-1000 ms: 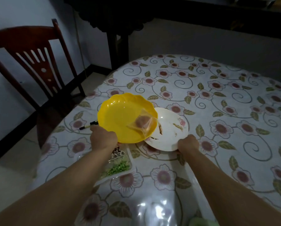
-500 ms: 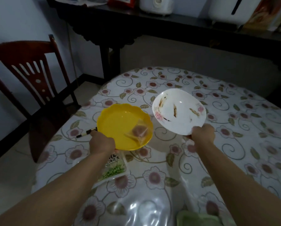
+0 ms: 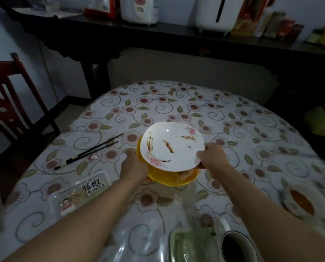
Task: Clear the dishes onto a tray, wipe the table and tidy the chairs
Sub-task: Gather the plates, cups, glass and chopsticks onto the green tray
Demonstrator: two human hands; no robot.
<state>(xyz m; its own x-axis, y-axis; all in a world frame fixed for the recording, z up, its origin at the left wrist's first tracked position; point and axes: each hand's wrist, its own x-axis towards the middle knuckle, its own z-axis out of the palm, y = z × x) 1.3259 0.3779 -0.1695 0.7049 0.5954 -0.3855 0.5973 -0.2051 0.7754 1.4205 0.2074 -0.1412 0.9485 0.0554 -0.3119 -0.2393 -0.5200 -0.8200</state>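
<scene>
1. Nearest of all, at the bottom edge, one dark mug (image 3: 237, 246) is seen; its inside looks black, and what is in it cannot be told.
2. Just left of the mug, one pale green tray (image 3: 193, 244) is seen under shiny clear plastic. What lies in it is too blurred to tell.
3. At the right edge, one small flowered bowl (image 3: 299, 202) is set on the table (image 3: 176, 103), with something orange-brown in it.
4. To the left, one clear plastic packet (image 3: 78, 193) is laid flat. Big black Chinese letters are printed on it; the top two can be read as 藤椒. The smaller ones are blurred.
5. In the middle, two dishes are held up over the table, one over the other. The yellow bowl (image 3: 169, 178) is gripped at its rim by the left hand (image 3: 134, 167). A crumpled clear wrapper (image 3: 184, 174) is seen inside it.
6. The white plate (image 3: 172, 146) is placed on top of the yellow bowl and is pinched at its edge by the right hand (image 3: 213, 157). Pink flowers are painted on it, and brown sauce smears are left on it.
7. Farther left, two dark chopsticks (image 3: 90, 152) are laid side by side on the flowered cloth.
8. One red-brown wooden chair (image 3: 5, 103) is stood at the far left.
9. At the back, a dark sideboard (image 3: 176, 38) is seen, with two white machines and some boxes on it; their writing is too blurred to read.
</scene>
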